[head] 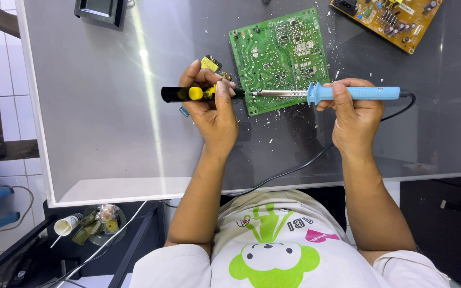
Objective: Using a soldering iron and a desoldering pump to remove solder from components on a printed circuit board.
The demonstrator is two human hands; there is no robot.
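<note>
Glossy glass table (108, 133) — plastic-handled iron (356, 93).

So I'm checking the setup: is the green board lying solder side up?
Yes: the green board shows traces and solder points, no tall components.

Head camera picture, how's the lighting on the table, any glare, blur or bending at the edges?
Head view: a bright streak of glare runs down the grey table, brightest left of the green circuit board; the left hand with the black and yellow tool and the right hand with the blue soldering iron look sharp; the table's edges slant slightly, suggesting wide-lens distortion.
</note>
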